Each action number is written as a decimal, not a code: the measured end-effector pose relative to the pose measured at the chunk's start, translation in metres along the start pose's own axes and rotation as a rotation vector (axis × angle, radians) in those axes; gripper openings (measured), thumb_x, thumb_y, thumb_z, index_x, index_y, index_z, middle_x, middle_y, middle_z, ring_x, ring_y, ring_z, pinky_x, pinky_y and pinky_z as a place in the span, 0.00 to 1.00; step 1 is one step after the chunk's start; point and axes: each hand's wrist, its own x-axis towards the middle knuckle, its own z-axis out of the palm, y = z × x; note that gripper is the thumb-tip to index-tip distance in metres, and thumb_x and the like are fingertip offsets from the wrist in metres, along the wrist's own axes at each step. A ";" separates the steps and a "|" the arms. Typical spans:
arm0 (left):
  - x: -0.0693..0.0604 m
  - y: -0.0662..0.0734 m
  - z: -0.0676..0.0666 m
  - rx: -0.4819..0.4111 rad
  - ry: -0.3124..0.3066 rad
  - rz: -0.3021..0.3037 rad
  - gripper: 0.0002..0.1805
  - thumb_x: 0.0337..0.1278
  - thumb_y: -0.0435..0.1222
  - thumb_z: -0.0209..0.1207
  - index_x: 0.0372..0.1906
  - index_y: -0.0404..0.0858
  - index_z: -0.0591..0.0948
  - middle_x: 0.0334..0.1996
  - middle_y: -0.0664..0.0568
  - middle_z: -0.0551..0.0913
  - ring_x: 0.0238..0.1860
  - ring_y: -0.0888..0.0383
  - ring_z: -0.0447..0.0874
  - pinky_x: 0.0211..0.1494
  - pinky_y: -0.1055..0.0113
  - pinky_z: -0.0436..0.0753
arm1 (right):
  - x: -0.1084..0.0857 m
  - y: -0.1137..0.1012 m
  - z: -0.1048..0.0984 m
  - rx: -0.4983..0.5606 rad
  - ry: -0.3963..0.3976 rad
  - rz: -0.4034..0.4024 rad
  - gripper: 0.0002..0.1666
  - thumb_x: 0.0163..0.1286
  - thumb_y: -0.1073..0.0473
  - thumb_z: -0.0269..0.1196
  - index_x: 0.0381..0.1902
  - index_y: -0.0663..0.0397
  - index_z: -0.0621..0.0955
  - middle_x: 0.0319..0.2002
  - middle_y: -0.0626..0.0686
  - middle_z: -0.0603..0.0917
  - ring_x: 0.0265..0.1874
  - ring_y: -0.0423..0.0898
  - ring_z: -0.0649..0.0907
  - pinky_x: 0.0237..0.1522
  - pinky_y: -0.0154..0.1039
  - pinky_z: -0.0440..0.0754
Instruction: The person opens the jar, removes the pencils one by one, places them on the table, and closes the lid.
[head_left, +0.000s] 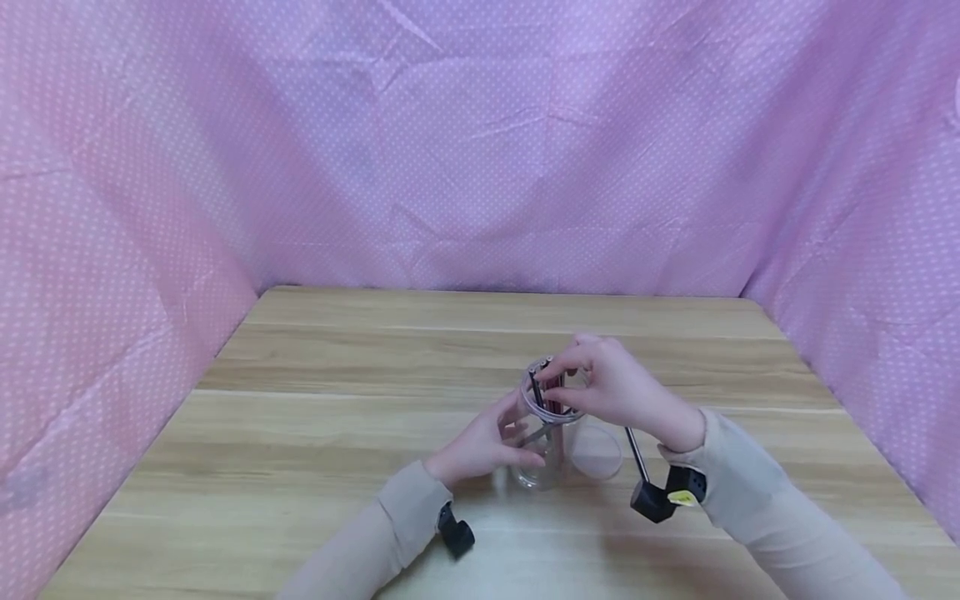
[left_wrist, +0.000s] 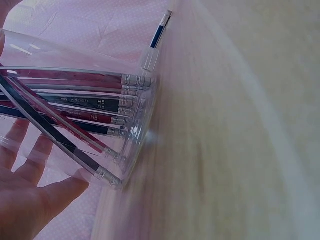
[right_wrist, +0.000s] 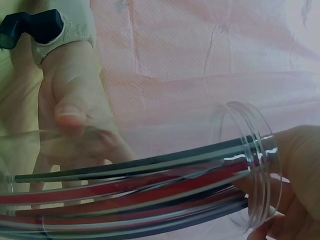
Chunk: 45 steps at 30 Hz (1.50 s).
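A clear plastic jar [head_left: 534, 477] stands slightly tilted on the table. Several dark and red pencils [left_wrist: 95, 102] lean inside it, metal-banded ends at the bottom. My left hand [head_left: 487, 442] grips the jar's side, thumb toward me and fingers behind. At the jar's mouth, my right hand [head_left: 618, 387] has its thumb and fingers bent inside the rim, pinching pencil tops; how many it holds is hidden. The right wrist view shows those right-hand fingers [right_wrist: 300, 185] within the threaded rim and pencils [right_wrist: 125, 192] running along the jar.
A round clear lid [head_left: 596, 452] lies on the wooden table [head_left: 300, 483] just right of the jar. One dark pencil [head_left: 637, 454] lies beyond it, partly covered by the right wrist camera [head_left: 654, 502]. Pink dotted cloth [head_left: 480, 167] hangs behind and at both sides.
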 end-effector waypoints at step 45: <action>-0.001 0.002 -0.002 0.009 0.030 -0.034 0.49 0.43 0.27 0.69 0.72 0.47 0.58 0.70 0.49 0.65 0.70 0.45 0.60 0.71 0.50 0.64 | 0.024 0.018 0.009 0.684 0.294 0.287 0.18 0.74 0.67 0.46 0.60 0.66 0.65 0.31 0.44 0.82 0.28 0.38 0.85 0.34 0.39 0.87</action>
